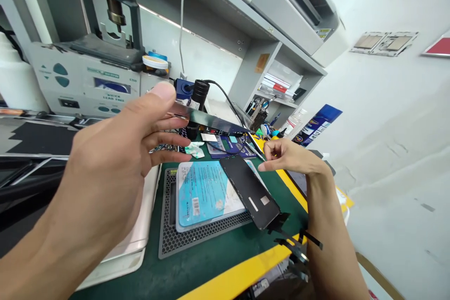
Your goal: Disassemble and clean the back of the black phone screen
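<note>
the left hand (116, 150) pinches a thin flat panel (218, 121) in its grip, seen above the blue package (206, 194). right of the package, the right hand (288, 154) curls its fingers; whether its grip holds anything, i cannot tell. a black screen (248, 187) overlaps the package's right side; a perforated mat (172, 240) lies beneath the package.

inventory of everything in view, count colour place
Ribboned panel: one, black, partly on packet
Packet: one, mostly blue, on honeycomb base
Honeycomb base: one, grey, on worktop
Worktop: one, green, below
Thin panel: one, dark, held up
Station: one, grey, back left
Cylinder: one, black, behind packet
Shelving: one, grey, back
Machine: one, pale, top shelf
Card: one, blue, right wall
Smaller items: many, mixed, mostly back
Left hand: one, bare, holding thin panel
Right hand: one, bare, near ribboned panel
</note>
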### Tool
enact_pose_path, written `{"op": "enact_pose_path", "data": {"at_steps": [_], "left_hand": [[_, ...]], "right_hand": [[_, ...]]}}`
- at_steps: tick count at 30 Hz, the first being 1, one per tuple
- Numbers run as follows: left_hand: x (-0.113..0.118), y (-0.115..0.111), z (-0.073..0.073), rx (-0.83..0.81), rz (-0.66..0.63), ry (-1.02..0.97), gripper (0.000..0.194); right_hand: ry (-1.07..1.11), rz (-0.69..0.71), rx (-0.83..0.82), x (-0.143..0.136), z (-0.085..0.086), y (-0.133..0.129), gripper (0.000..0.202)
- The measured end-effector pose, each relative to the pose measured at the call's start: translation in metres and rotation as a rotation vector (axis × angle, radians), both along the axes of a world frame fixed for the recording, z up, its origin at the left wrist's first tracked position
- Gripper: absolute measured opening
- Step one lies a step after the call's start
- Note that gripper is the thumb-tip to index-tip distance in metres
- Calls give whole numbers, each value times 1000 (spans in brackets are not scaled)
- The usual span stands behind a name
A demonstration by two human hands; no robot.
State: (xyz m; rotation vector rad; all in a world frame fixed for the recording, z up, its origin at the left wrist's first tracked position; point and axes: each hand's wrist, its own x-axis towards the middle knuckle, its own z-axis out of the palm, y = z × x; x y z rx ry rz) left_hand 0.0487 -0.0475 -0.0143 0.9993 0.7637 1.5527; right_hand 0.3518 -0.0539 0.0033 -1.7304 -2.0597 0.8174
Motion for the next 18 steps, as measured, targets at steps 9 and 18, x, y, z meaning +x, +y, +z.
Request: {"op": "enact_pose_path", "data": {"at_steps": [9,18], "left_hand": [[0,3,0,-63,25,22,35],[-2,2,-1,-60,-18,35,29]], "right_hand": [[-20,15,-86,4,-8,8,44],[-25,10,-89,0,-13,11,47]]}}
